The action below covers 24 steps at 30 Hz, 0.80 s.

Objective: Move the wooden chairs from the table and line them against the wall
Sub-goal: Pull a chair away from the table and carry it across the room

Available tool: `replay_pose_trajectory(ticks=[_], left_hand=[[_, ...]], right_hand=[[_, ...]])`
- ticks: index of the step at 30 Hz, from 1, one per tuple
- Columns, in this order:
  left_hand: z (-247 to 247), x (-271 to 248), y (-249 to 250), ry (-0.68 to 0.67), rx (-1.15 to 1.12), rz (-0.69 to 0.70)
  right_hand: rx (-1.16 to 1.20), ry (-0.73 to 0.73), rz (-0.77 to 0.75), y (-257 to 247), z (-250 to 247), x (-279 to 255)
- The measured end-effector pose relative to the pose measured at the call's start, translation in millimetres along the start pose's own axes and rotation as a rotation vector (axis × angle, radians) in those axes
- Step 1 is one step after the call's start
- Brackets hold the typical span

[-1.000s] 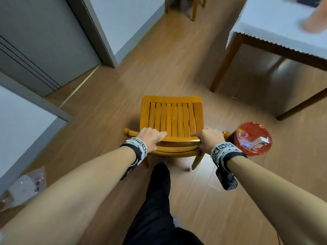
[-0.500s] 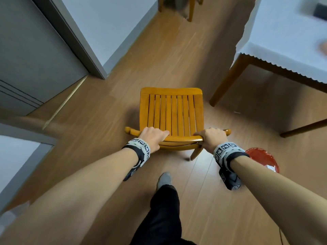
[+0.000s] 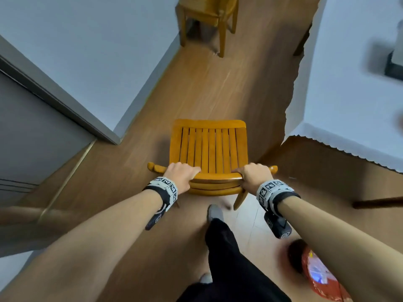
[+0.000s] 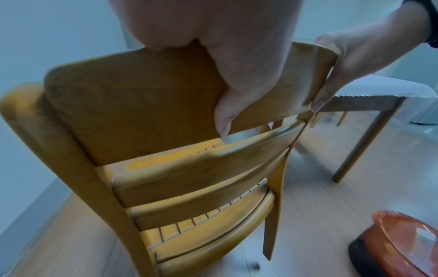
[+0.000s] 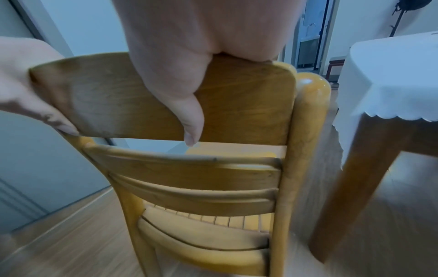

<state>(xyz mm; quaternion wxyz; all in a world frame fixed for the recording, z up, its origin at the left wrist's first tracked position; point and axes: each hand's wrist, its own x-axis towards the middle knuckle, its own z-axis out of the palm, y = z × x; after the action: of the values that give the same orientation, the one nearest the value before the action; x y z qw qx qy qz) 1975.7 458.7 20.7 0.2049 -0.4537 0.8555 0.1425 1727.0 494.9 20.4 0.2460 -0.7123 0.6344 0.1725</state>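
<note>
A yellow wooden chair (image 3: 209, 149) with a slatted seat stands in front of me on the wood floor, between the wall and the table. My left hand (image 3: 181, 175) grips the left part of its top back rail (image 4: 151, 90), thumb curled down behind it. My right hand (image 3: 254, 174) grips the right part of the same rail (image 5: 241, 101). A second wooden chair (image 3: 209, 16) stands further ahead by the pale wall (image 3: 98, 51). The table (image 3: 349, 83), under a white scalloped cloth, is on the right.
A red, round container (image 3: 318, 273) sits on the floor at my lower right, seen too in the left wrist view as a red container (image 4: 400, 241). A grey door frame (image 3: 54, 92) juts out on the left. A table leg (image 5: 350, 196) stands close beside the chair's right post.
The chair has travelled forward along the floor with both hands still on its rail. The red container has dropped behind to my lower right, and the far chair has come into view.
</note>
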Motion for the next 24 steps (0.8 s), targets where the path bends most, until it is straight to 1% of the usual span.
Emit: replay_pose_trajectory(ticks=[1, 2, 5, 11, 14, 18, 20, 24], left_hand=[[-24, 28, -13, 0.009, 0.003, -0.005], [-31, 35, -16, 0.004, 0.001, -0.005], [-72, 92, -41, 0.019, -0.019, -0.031], [-119, 193, -91, -0.056, -0.009, -0.043], [-141, 243, -123, -0.059, -0.023, -0.022], [-178, 311, -172, -0.069, -0.007, 0.002], [-200, 341, -194, -0.097, -0.017, -0.005], [-243, 400, -236, -0.106, -0.027, -0.03]], right_hand=[[0.002, 0.02, -0.004, 11, -26, 29], [-0.001, 0.013, -0.001, 13, -34, 36], [0.004, 0.031, 0.002, 33, -82, 98], [-0.046, -0.019, 0.004, 63, -145, 208], [-0.054, -0.05, -0.002, 73, -177, 264], [-0.039, -0.073, -0.006, 81, -233, 335], [-0.016, -0.094, -0.015, 83, -263, 366], [-0.021, -0.108, -0.054, 93, -317, 428]])
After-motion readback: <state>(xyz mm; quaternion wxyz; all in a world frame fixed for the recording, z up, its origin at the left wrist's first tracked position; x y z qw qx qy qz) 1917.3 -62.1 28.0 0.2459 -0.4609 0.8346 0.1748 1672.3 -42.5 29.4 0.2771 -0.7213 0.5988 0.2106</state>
